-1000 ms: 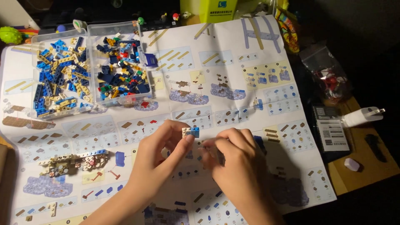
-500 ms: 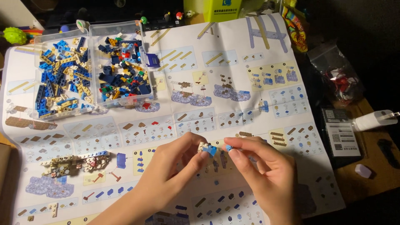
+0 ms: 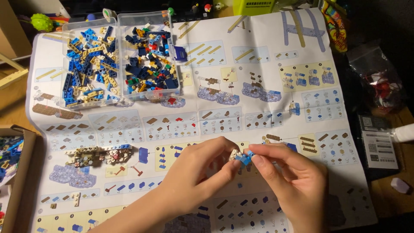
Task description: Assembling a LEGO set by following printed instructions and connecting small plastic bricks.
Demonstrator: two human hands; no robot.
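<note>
Centrally, a small brick assembly point(image 3: 242, 156) of blue and cream pieces is pinched between both hands, just above the lower middle of a large instruction sheet point(image 3: 267, 116) that is spread over the table. The left hand point(image 3: 196, 174) is curled around the assembly's left side, with thumb and fingertips closed on it; the right hand point(image 3: 290, 179) is closed on its right side, thumb and forefinger pressed to the blue end. Neither hand is slack.

At the top left of the sheet, two clear plastic trays are set side by side, touching. The left tray point(image 3: 65, 64) is filled with loose bricks, mostly blue and cream or tan. The right tray point(image 3: 172, 51) is filled with a darker mix: navy, black and brown pieces, with some red, yellow and green among them. A cardboard box point(image 3: 21, 172) is seen at the left edge, partly cut off, with blue and other coloured bricks inside it.

A partly built model point(image 3: 97, 154) in tan, brown and white is laid on the sheet left of the hands, well apart from them. A clear plastic bag point(image 3: 379, 82) with red pieces inside is seen at the right, off the sheet, and a small booklet point(image 3: 379, 144) is laid below it.
</note>
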